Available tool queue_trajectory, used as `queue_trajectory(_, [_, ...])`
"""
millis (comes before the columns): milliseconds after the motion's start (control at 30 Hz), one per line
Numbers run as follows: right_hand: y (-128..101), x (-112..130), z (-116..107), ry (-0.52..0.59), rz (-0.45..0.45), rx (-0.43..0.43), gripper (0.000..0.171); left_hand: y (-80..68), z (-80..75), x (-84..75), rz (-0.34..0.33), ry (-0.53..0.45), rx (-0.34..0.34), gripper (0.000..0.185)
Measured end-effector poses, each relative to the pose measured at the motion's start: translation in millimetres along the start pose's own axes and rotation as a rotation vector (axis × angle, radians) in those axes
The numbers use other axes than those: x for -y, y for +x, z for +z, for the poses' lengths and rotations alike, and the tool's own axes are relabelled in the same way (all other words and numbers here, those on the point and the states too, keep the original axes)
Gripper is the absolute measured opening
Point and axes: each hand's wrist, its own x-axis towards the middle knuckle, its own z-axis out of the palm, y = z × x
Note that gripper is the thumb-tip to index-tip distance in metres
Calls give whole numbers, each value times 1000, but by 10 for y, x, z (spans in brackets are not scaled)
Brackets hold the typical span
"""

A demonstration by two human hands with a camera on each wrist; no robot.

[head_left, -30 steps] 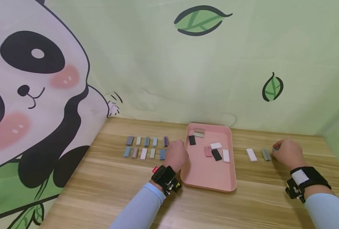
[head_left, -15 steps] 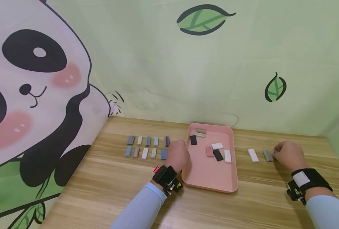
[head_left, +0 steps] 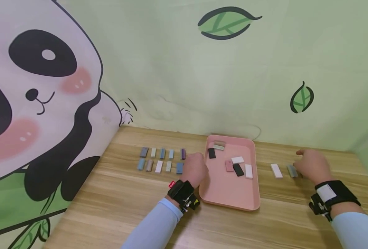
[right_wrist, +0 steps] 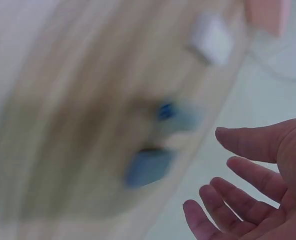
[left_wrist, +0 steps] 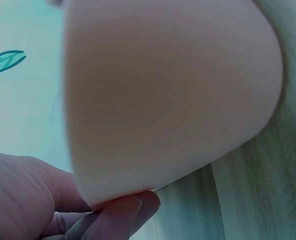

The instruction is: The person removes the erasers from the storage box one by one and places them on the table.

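Blue block near, right of tray, has just spread right grip, apparently leaving it placed. At tray's left edge, cannot tell state of left grip.

A light-brown, wood-grained counter carries a shallow pink rectangular tray with rounded corners between the left hand and right hand. Left of the left hand lie two rows of small multicoloured rectangular blocks; just left of the right hand, a grey-green oblong block, then a flat white rectangular block.
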Motion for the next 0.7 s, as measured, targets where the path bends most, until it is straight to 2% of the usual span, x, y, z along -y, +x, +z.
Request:
queue_trajectory(167, [72,482,-60,54,-147,-32,48,1,-6,0,-13,7,6,6])
queue_trajectory(267, [119,817,-43,72,-233,-7,48,6,4,8,-16,1,7,5])
queue_trajectory(400, [221,1194,55,59,-360,92,45,16,16,24,-16,4,0,4])
queue_trajectory(500, [294,1400,151,37,-417,198,45,25,22,28,-21,13,4,5])
queue_trajectory(700, [384,1588,379,-61,-454,321,55,26,23,30,-15,45,6,4])
